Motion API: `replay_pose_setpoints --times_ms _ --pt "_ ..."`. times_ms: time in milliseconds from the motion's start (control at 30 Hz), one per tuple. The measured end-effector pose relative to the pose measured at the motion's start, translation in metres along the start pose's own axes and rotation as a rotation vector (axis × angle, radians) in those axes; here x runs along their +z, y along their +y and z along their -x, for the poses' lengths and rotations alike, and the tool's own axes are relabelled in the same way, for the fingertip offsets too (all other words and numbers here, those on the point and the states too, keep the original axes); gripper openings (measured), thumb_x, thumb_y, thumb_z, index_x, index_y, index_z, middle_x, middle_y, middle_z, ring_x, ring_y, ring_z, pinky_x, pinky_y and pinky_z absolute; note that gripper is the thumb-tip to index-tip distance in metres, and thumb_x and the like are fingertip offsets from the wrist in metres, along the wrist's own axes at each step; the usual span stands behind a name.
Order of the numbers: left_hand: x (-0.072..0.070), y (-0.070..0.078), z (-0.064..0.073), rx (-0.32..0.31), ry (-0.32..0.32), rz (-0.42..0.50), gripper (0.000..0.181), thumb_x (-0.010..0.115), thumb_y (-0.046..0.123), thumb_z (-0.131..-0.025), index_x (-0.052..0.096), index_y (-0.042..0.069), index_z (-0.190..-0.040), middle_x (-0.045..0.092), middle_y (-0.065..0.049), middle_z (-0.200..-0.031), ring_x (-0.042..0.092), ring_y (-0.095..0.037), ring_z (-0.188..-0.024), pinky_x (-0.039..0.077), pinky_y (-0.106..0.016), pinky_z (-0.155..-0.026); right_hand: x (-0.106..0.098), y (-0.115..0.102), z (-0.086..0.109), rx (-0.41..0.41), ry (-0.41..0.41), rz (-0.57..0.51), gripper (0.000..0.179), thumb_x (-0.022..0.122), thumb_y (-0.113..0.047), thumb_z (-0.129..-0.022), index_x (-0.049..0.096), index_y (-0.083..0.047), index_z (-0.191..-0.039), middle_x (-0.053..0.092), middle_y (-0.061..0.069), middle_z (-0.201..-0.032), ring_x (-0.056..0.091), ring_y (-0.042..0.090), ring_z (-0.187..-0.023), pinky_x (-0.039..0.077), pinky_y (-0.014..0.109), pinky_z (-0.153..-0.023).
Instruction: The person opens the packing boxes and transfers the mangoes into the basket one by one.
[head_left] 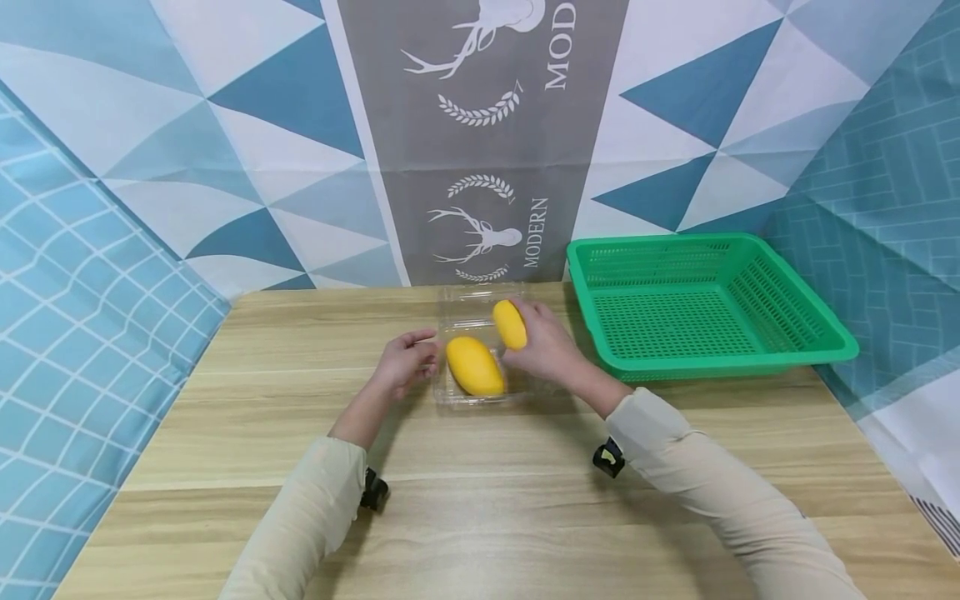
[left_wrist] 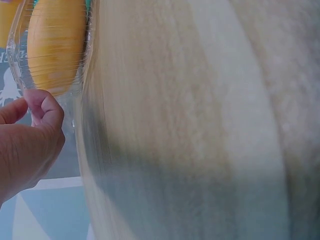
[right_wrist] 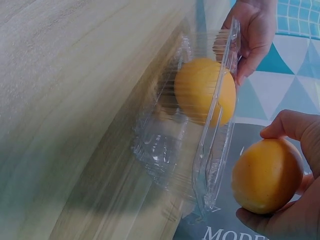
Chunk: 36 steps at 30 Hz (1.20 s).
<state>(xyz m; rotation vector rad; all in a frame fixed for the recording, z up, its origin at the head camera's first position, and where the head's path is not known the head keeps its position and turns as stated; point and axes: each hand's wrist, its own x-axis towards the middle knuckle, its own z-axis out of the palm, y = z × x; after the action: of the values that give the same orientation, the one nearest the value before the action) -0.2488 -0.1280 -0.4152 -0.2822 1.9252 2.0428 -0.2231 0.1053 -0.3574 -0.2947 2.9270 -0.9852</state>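
A yellow mango (head_left: 475,367) lies in the left part of a clear plastic clamshell box (head_left: 480,402), whose lid is folded back toward the wall. My right hand (head_left: 546,343) grips a second mango (head_left: 510,324) above the box's right part. In the right wrist view, thumb and fingers curve round this held mango (right_wrist: 267,176), which is apart from the box. Beside the box's left end is my left hand (head_left: 407,360), fingers loosely bent with the tips at its side. The left wrist view has the left hand (left_wrist: 35,135) by the rim, below the boxed mango (left_wrist: 57,45).
A green plastic basket (head_left: 712,363) with slotted walls stands to the right of the box, near the back of the wooden table (head_left: 480,517). Patterned cloth (head_left: 300,125) hangs behind the table and along both sides. Dark straps (head_left: 609,457) are on both wrists.
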Motion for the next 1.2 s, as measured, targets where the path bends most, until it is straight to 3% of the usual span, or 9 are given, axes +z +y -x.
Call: replay_pose_setpoints --times_ms 700,1200 --pt "-0.001 0.0 0.0 -0.002 -0.005 0.0 0.047 0.053 0.006 -0.093 0.038 -0.003 -0.137 0.055 -0.006 -0.088 0.053 -0.008 -0.065 0.048 -0.017 -0.058 -0.013 0.002 0.001 0.032 0.03 0.007 0.092 0.073 -0.019 -0.068 0.027 -0.018 -0.148 0.042 0.016 -0.133 0.048 0.026 -0.1 0.049 0.039 -0.078" --pt "-0.001 -0.001 -0.001 -0.005 -0.007 -0.007 0.047 0.052 0.006 -0.094 0.038 -0.002 -0.137 0.055 -0.005 -0.088 0.052 -0.008 -0.065 0.047 -0.017 -0.057 -0.024 0.012 0.0 0.013 0.061 0.02 0.09 0.072 -0.018 -0.069 0.029 -0.013 -0.147 0.042 0.017 -0.132 0.046 0.027 -0.104 0.047 0.042 -0.083"
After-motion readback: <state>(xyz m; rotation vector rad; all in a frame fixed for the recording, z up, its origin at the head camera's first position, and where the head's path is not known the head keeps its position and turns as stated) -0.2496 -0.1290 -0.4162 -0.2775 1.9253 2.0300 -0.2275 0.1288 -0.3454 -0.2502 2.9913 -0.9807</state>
